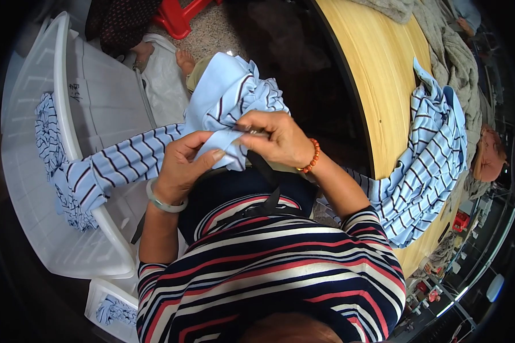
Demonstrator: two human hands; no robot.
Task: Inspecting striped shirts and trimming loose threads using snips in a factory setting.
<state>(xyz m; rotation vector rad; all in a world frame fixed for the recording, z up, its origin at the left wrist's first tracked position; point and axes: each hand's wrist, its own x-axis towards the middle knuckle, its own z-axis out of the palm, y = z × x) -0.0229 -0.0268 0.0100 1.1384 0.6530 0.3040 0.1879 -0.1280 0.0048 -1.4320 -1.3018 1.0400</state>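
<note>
A light blue garment (214,91) with dark and white stripes is bunched over my lap, and a striped length of it stretches left across the rim of a white bin. My left hand (180,166) pinches a plain blue edge of the cloth between thumb and fingers. Close beside it, my right hand (280,137) is closed around a small metal tool (258,133) that looks like thread snips, mostly hidden by the fingers. Its thumb and fingertips meet the same blue edge.
The large white plastic bin (103,228) stands at my left, with a smaller white bin (94,286) holding striped cloth below it. On the wooden table (377,68) at right lie another striped blue garment (420,166) and grey cloth (458,63). A red stool (174,20) and another person's feet (185,60) are ahead.
</note>
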